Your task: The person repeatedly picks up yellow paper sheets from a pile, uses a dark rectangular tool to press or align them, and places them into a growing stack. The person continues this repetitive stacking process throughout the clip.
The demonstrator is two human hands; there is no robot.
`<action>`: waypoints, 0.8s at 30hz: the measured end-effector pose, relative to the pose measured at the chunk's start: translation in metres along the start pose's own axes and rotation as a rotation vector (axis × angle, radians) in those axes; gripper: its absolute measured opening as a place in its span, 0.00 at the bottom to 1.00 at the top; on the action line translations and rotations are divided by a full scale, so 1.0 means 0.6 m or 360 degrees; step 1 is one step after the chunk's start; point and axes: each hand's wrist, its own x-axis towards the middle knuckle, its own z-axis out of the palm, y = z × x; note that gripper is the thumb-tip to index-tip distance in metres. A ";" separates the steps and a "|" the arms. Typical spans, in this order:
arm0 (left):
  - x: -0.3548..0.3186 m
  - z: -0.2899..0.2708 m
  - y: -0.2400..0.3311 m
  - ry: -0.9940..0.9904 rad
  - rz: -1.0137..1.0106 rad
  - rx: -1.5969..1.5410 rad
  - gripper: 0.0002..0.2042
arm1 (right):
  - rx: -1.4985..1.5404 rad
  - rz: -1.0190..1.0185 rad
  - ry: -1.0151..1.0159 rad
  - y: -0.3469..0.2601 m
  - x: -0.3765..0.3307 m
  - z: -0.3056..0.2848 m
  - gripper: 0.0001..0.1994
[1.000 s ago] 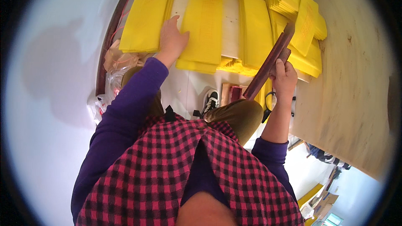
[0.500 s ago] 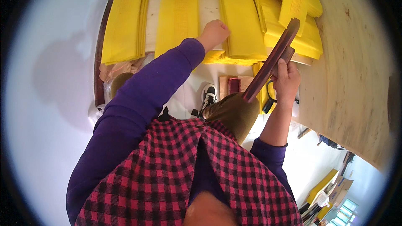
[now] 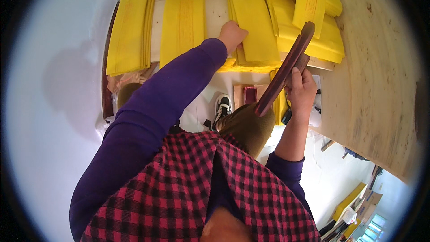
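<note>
the left hand [image 3: 233, 36] rests at the left side of a yellow sheet stack [image 3: 255, 27], fingers curled; whether they pinch a sheet cannot be told. the yellow sheet stack lies on the pale wooden bench [image 3: 217, 11], its lower end at the near edge. the right hand [image 3: 302, 89] is clamped on the block-like grip [image 3: 304, 62] of a dark red-brown bar [image 3: 285, 71], held tilted by the near edge, toward the right end of the bench. the two hands are well apart. handling, as judged: the sheets are likely thin, light and flexible, prone to creasing, and may slip over or cling to one another; take hold of a single layer at a free long edge or near corner, with thumb and fingertip. the bar appears rigid and moderately heavy, probably of wood; hold it by the grip, since its long ends may tip the wrist.
</note>
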 end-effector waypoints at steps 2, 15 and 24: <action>-0.004 -0.001 0.014 0.0040 -0.0004 -0.0064 0.09 | 0.0064 0.0048 -0.0015 -0.002 -0.002 0.000 0.10; -0.084 -0.156 0.046 0.0125 0.0423 0.0046 0.15 | 0.0060 0.0030 -0.0082 -0.027 -0.019 0.021 0.09; -0.199 -0.296 -0.026 0.0263 0.0142 -0.0119 0.13 | 0.0039 -0.0055 -0.0156 -0.047 -0.031 0.059 0.10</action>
